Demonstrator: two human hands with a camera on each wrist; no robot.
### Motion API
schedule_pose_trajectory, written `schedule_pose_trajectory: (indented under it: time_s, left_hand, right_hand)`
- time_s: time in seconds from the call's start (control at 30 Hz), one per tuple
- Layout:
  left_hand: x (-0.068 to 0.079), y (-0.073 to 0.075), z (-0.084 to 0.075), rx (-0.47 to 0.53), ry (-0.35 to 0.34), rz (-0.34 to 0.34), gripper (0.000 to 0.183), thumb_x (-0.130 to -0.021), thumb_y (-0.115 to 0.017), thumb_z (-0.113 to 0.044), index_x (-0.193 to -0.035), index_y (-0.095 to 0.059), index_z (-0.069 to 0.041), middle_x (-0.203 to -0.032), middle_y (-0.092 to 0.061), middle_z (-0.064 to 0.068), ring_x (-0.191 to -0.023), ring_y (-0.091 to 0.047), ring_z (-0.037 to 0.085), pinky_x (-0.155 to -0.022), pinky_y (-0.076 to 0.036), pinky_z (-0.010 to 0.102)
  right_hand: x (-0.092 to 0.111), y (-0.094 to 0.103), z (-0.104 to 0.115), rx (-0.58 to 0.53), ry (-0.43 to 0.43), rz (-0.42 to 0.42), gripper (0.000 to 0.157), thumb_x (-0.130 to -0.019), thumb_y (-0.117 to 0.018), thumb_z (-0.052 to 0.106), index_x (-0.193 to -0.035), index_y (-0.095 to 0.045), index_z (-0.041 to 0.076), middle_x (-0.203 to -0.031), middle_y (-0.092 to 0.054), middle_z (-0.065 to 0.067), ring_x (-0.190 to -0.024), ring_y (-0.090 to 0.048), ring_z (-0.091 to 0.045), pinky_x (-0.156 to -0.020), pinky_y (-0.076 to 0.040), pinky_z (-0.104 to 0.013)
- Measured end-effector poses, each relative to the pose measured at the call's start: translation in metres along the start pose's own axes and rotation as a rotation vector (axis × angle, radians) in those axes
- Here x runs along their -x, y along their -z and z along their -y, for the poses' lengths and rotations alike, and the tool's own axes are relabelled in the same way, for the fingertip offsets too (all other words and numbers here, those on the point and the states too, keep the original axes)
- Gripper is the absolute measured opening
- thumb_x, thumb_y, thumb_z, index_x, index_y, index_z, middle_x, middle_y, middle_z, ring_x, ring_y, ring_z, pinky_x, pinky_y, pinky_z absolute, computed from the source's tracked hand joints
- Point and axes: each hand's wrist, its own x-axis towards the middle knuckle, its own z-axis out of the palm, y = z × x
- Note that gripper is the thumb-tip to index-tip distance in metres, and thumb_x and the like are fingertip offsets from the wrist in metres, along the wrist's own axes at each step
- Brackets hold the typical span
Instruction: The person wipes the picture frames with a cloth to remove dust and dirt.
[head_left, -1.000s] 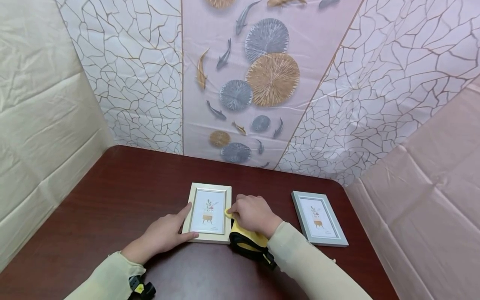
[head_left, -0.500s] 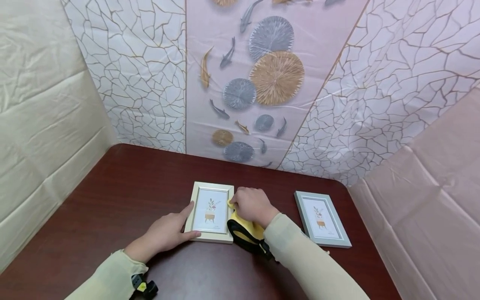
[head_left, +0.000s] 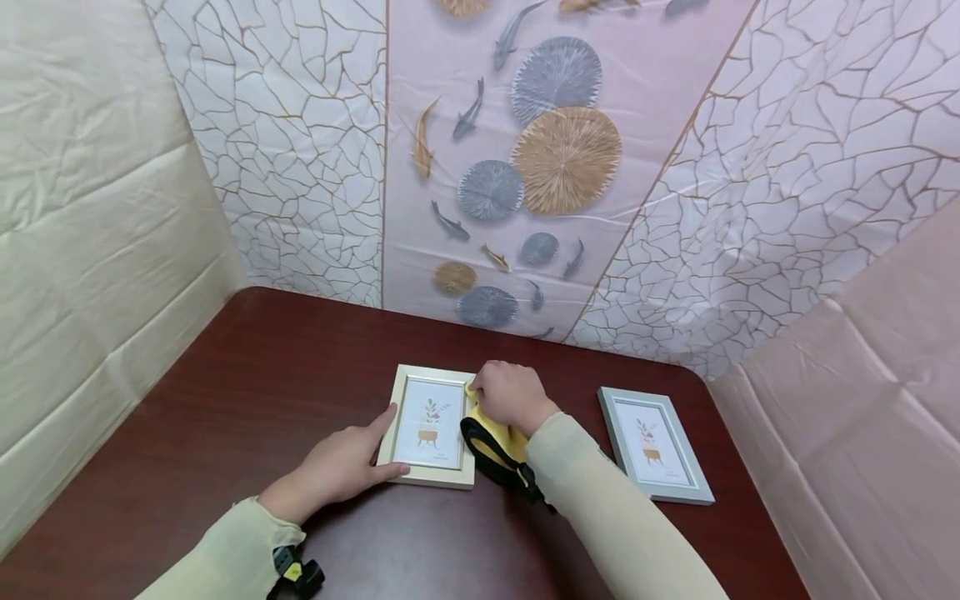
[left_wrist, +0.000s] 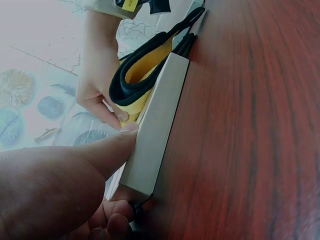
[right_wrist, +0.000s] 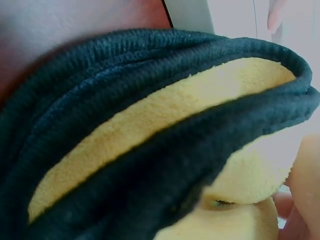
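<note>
Left hand [head_left: 341,462] grips cream frame [head_left: 432,425], right hand [head_left: 513,393] pinches yellow cloth [head_left: 498,428]! Grey frame [head_left: 656,444] lies right of both hands.

Dark red-brown wood-grain table [head_left: 315,350], glossy top, rounded far corners. Pale grey-green rectangular picture frame [head_left: 654,446] flat on table's right part, white print inside, plant in orange legged pot. Behind table: pale pink fabric panel [head_left: 495,233], gold and grey-blue discs, fish. Either side of that, still behind table, white panels [head_left: 292,150] with brown-gold crackle lines. Creased cream cloth [head_left: 97,217] along table's left, creased pinkish-beige cloth [head_left: 855,400] along its right.
</note>
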Motion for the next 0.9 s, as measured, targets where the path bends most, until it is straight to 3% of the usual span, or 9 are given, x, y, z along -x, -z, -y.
schedule_pose_trajectory:
  time_s: [0.2, 0.37, 0.57, 0.67, 0.77, 0.9]
  left_hand:
    - [0.0, -0.005, 0.002, -0.013, 0.005, -0.001, 0.108, -0.094, -0.082, -0.062, -0.173, -0.033, -0.009, -0.082, -0.067, 0.005, -0.084, -0.07, 0.024, -0.073, -0.055, 0.047]
    - [-0.001, -0.005, 0.002, -0.024, 0.003, -0.01, 0.108, -0.094, -0.082, -0.062, -0.173, -0.034, -0.006, -0.111, -0.077, 0.02, -0.094, -0.075, 0.033, -0.073, -0.058, 0.05]
    - [-0.001, -0.005, -0.002, -0.032, 0.003, 0.001, 0.108, -0.096, -0.081, -0.061, -0.173, -0.032, -0.004, -0.117, -0.077, 0.023, -0.095, -0.076, 0.035, -0.073, -0.058, 0.05]
    - [-0.002, -0.005, -0.002, -0.032, -0.002, -0.002, 0.108, -0.096, -0.081, -0.061, -0.173, -0.031, -0.004, -0.115, -0.077, 0.022, -0.096, -0.076, 0.035, -0.074, -0.058, 0.05]
    - [-0.002, -0.004, -0.002, -0.034, 0.003, -0.003, 0.109, -0.096, -0.081, -0.061, -0.173, -0.03, -0.004, -0.115, -0.077, 0.022, -0.096, -0.076, 0.035, -0.074, -0.058, 0.051]
    - [-0.001, -0.001, 0.0, -0.042, 0.008, -0.002, 0.109, -0.096, -0.08, -0.061, -0.173, -0.03, -0.004, -0.115, -0.077, 0.023, -0.096, -0.076, 0.037, -0.075, -0.058, 0.052]
  right_hand:
    - [-0.01, -0.003, -0.005, -0.026, -0.037, -0.003, 0.031, -0.109, -0.062, 0.016, -0.128, -0.085, 0.025, -0.135, -0.076, 0.004, -0.114, -0.074, -0.02, -0.075, -0.058, -0.041]
    - [-0.011, -0.004, -0.007, -0.052, -0.037, -0.004, 0.031, -0.108, -0.062, 0.016, -0.127, -0.086, 0.026, -0.133, -0.077, 0.004, -0.112, -0.074, -0.02, -0.069, -0.054, -0.037]
    - [-0.005, -0.002, -0.009, -0.105, -0.02, 0.017, 0.03, -0.109, -0.063, 0.015, -0.13, -0.084, 0.021, -0.134, -0.077, 0.001, -0.112, -0.073, -0.021, -0.071, -0.053, -0.037]
    - [0.0, -0.003, -0.01, -0.121, 0.0, 0.013, 0.03, -0.108, -0.063, 0.014, -0.127, -0.085, 0.021, -0.13, -0.078, 0.002, -0.098, -0.073, -0.019, -0.066, -0.048, -0.034]
    - [0.005, -0.005, -0.009, -0.149, 0.026, 0.02, 0.03, -0.108, -0.063, 0.013, -0.124, -0.086, 0.02, -0.128, -0.079, 0.004, -0.074, -0.063, -0.018, -0.058, -0.04, -0.032]
    - [0.015, -0.007, -0.004, -0.156, 0.067, 0.028, 0.028, -0.108, -0.064, 0.014, -0.124, -0.086, 0.019, -0.12, -0.078, 0.006, -0.068, -0.055, -0.012, -0.056, -0.037, -0.029]
